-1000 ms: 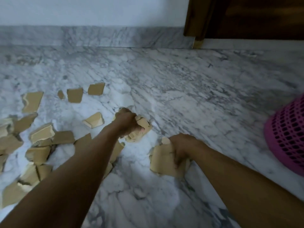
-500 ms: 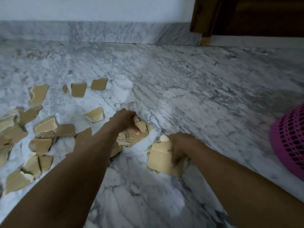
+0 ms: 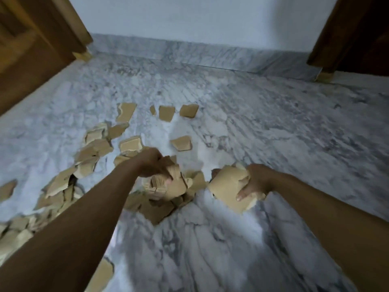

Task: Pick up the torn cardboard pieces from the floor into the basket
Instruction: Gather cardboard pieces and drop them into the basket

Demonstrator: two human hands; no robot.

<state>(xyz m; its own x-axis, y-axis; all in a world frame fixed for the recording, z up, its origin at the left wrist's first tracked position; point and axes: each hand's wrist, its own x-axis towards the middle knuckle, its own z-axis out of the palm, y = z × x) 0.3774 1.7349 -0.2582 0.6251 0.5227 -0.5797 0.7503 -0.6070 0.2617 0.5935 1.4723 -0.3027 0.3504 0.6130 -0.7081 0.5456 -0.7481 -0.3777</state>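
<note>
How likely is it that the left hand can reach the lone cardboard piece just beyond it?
Probably yes for reach: only bare floor separates the left hand from the lone piece, but it grips a bundle of pieces.

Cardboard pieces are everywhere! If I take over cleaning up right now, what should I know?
Left hand: grips a wad of torn pieces.
Right hand: grips a big torn piece.
Basket: not in view, so what is already in it cannot be told.
Done: both hands are loaded.
Left: drop both handfuls in the basket, then gather the many loose pieces lying on the marble floor, mostly on the left side.
</note>
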